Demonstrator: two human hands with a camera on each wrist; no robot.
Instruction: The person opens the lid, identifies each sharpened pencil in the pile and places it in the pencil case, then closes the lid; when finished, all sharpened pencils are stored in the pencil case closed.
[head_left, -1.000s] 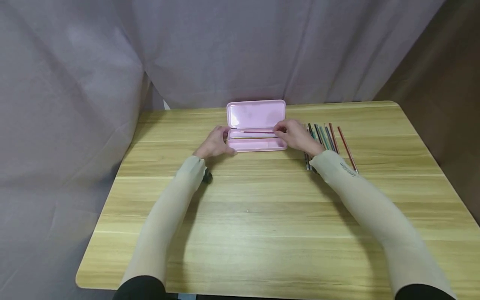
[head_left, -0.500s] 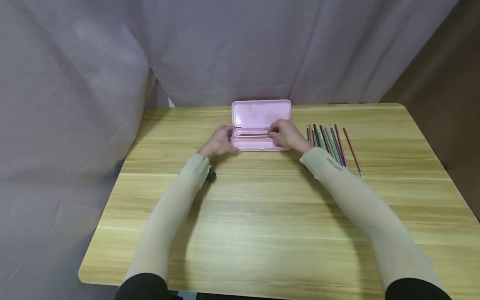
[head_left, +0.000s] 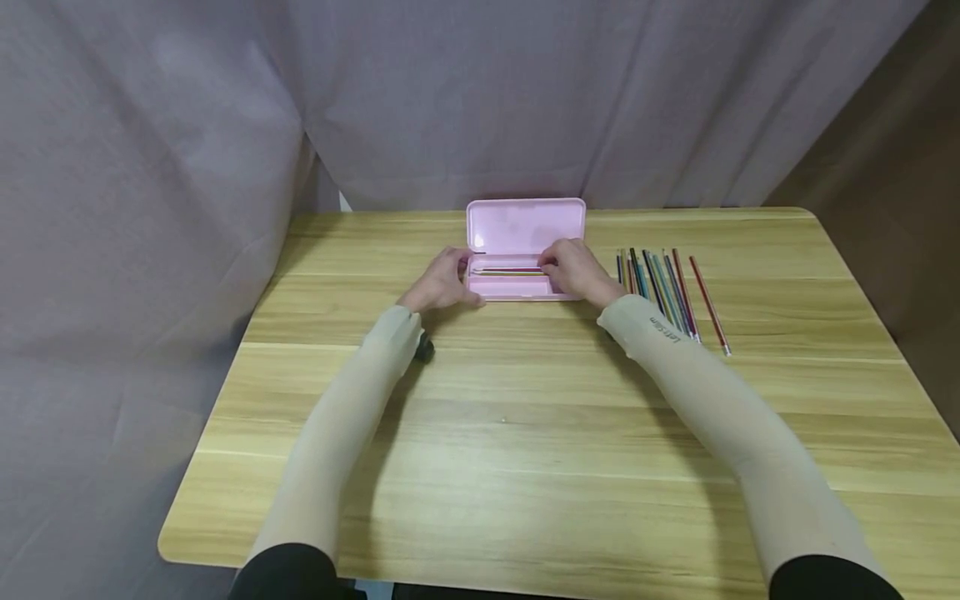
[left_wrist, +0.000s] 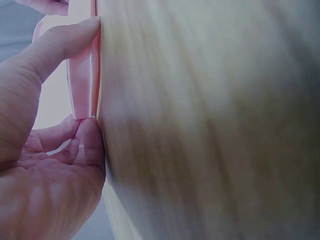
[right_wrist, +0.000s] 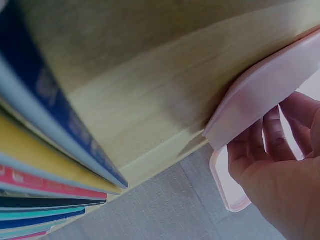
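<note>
Both hands sit at the ends of a pink pencil case [head_left: 517, 287] lying open at the far middle of the wooden table [head_left: 525, 433]. Left hand [head_left: 442, 282] pinches its left end between thumb and fingers; right hand [head_left: 573, 271] curls its fingers over the right end. Its glossy lid [head_left: 525, 223] with rounded corners stands upright behind the shallow tray, where a few thin pencils [head_left: 506, 271] lie lengthwise. More coloured pencils [head_left: 663, 287] lie in a row just right of it

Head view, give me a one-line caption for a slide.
Both hands, left hand and right hand, at an open pink pencil case, loose coloured pencils alongside.
</note>
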